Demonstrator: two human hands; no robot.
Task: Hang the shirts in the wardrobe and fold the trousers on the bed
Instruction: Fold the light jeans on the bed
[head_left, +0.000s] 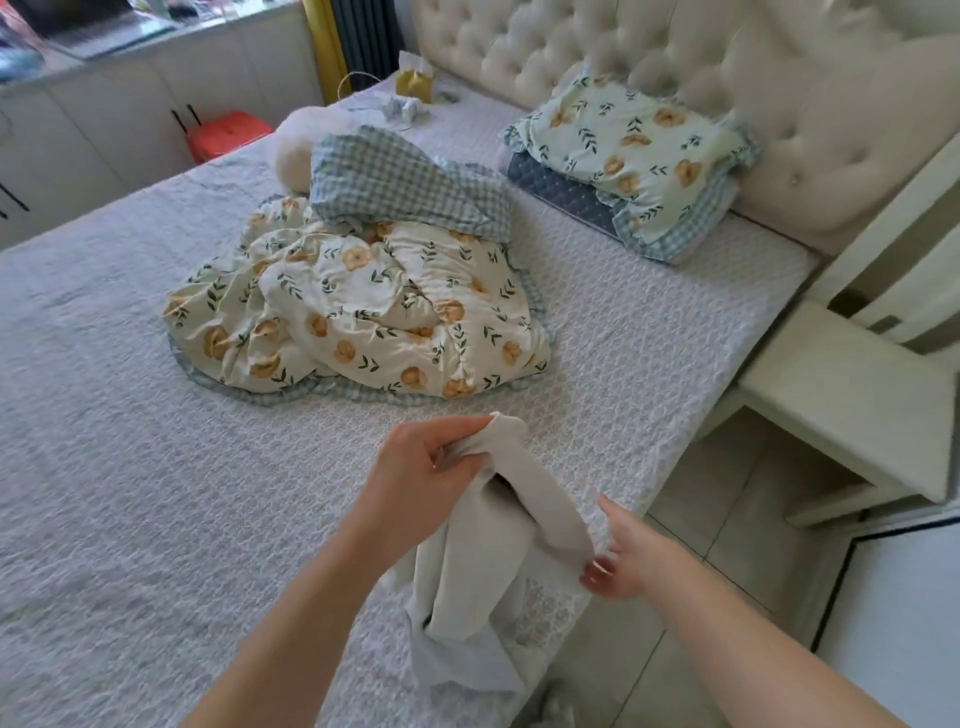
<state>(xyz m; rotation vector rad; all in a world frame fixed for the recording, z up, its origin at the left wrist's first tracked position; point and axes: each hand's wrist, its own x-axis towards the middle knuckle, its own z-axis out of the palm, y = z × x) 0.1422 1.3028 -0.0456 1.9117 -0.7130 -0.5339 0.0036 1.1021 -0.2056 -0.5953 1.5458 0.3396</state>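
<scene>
Both my hands are gripping the pale garment (483, 571) over the bed (130, 415) edge: left hand (421, 478) bunching its top, right hand (623, 558) pinching its side.

two hands (415, 467), one garment (483, 571), one pillow (634, 150)

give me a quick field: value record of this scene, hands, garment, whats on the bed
left hand: gripping one end of the pale garment, raised above the bed
right hand: pinching the garment's other end near the bed edge
garment: light grey-white, hanging bunched between the hands, not yet folded; shirt or trousers cannot be told
bed: pale textured cover
quilt: floral, crumpled in a heap mid-bed
pillow: floral, by the tufted headboard
bedside table: white, right of the bed
</scene>
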